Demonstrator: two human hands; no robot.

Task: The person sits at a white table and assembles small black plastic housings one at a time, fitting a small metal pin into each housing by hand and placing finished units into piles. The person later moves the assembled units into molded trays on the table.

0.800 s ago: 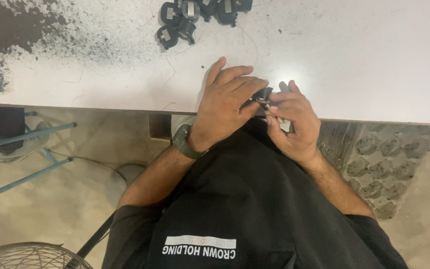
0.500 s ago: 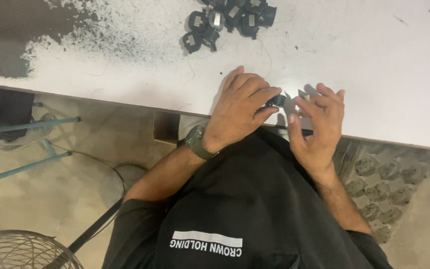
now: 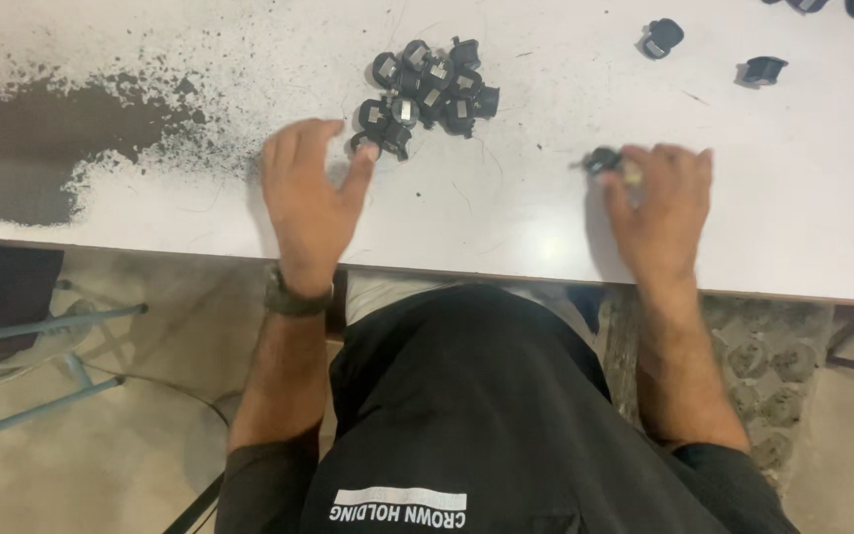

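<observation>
Black short-sleeved shirt (image 3: 486, 405), white printed strip with lettering on the chest at 6 o'clock. Dark olive wristwatch (image 3: 294, 297) on left wrist. Both forearms bare, left hand (image 3: 308, 203) and right hand (image 3: 666, 213) ungloved, no rings visible.

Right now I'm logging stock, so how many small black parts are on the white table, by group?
Clustered black parts by the left hand: about 10, since they overlap
Black part at the right hand: 1
Loose black parts far right, fully seen: 2
Total: about 13
</observation>
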